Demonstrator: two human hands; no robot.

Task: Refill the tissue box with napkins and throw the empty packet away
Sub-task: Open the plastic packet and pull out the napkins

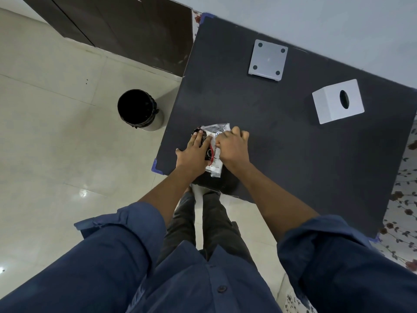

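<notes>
A clear plastic napkin packet with white napkins and red-black print lies on the black table near its front left corner. My left hand lies flat on the packet's left side, fingers spread. My right hand is curled and pinches the packet's plastic at its right side. The white tissue box cover with an oval slot stands at the table's right. The box's white base plate, with four dark feet up, lies at the back of the table.
A round bin lined with a black bag stands on the pale tiled floor left of the table. Dark cabinets run along the back left. A floral cloth shows past the table's right edge.
</notes>
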